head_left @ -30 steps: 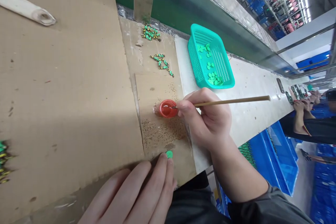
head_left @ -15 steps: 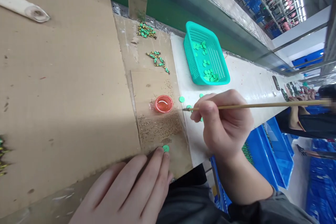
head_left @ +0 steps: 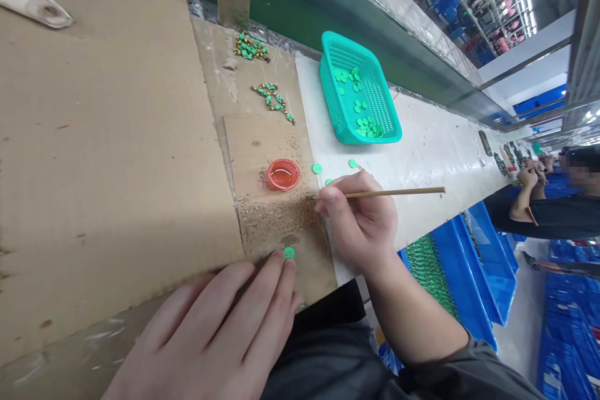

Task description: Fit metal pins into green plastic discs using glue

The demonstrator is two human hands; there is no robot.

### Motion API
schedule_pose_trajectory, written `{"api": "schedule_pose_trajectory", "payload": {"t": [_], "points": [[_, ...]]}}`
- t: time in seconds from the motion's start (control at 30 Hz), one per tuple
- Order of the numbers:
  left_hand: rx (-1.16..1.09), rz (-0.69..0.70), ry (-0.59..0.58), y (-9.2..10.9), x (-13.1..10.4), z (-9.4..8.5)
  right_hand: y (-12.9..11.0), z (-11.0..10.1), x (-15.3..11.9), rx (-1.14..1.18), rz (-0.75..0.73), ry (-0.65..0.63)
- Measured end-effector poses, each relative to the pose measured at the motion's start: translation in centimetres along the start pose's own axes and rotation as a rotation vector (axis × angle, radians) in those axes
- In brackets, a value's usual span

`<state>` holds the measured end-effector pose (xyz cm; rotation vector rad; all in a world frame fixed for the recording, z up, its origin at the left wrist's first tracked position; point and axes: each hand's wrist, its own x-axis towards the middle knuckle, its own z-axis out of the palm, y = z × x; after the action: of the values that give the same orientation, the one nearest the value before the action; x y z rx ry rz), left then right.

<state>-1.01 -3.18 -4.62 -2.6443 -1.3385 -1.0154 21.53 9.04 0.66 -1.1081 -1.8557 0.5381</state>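
Left hand (head_left: 210, 331) is lying palm-down on the near side of the red cup (head_left: 283, 188), fingers stretched out side by side, fingertips touching the edge of a green button (head_left: 289, 253). That button is resting flat on the cardboard (head_left: 310, 265), straight nearward of the cup, well apart from the right hand (head_left: 359, 219). Right hand is pinching a thin brush (head_left: 398, 192) just right of the cup; tip is pointing at the cardboard beside it, clear of the rim. Can't tell if tip is touching. More buttons (head_left: 317, 169) are lying right of the cup, just past the right hand. Teal basket (head_left: 330, 97) is standing beyond the cup, to the right, holding similar pieces. Small green-and-yellow parts (head_left: 252, 48) are sitting farthest beyond the cup.
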Motion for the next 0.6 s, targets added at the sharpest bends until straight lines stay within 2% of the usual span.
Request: {"api": "schedule_pose_trajectory", "payload": {"t": [0.17, 0.43, 0.6], "points": [[-0.037, -0.033, -0.006, 0.0, -0.1, 0.0, -1.1, -1.0, -1.1, 0.078, 0.037, 0.041], [-0.113, -0.12, -0.052, 0.1, -0.7, 0.3, -2.9, -1.5, -4.9, 0.139, 0.266, 0.057], [-0.192, -0.16, 0.005, 0.0, -0.9, 0.6, -2.5, -0.9, -5.8, 0.199, 0.22, 0.078]]}}
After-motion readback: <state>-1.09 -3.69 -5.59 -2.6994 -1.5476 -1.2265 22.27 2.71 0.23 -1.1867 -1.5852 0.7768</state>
